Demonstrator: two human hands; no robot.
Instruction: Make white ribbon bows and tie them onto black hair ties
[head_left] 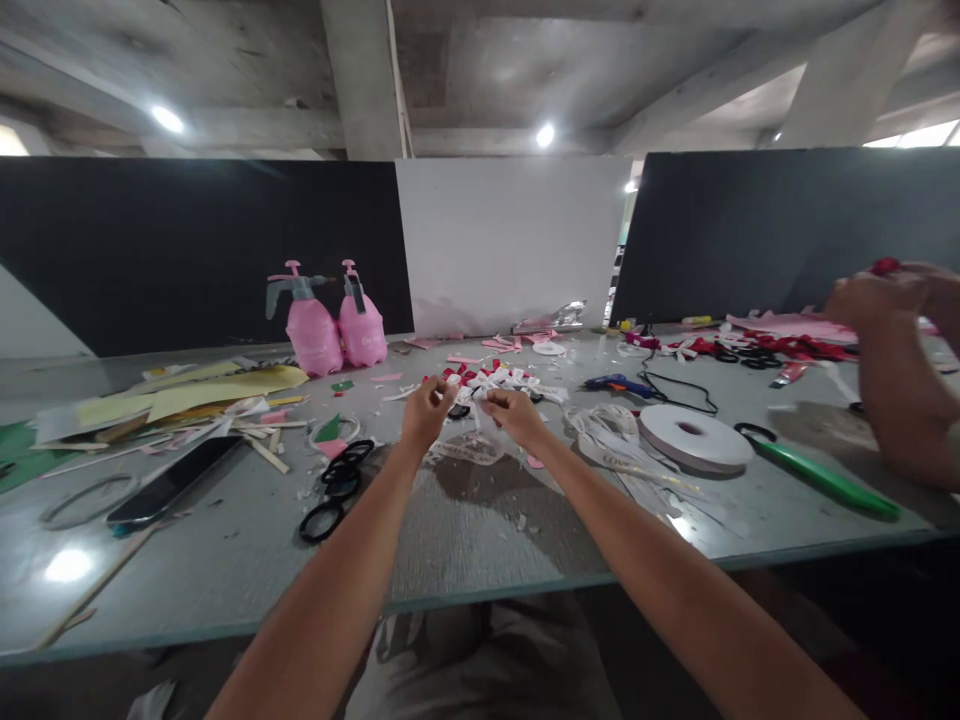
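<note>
My right hand [511,412] is closed in a pinch on a white ribbon [480,396]. Opposite it, my left hand [427,412] also has its fingertips pinched together; what lies between them is too small to make out. A dark loop [459,411], perhaps a hair tie, shows between the two hands. Below them a sheer printed ribbon [472,450] lies on the table. Just behind my fingers is a heap of red and white ribbon bows [510,378], partly hidden by my hands.
Black hair ties [341,485], a phone [176,482] and paper scraps [202,395] lie left, with pink spray bottles [315,335] behind. Rightward are a ribbon spool [694,438], a blue glue gun [619,385] and a green tool [832,482]. A co-worker's arm [896,390] reaches in.
</note>
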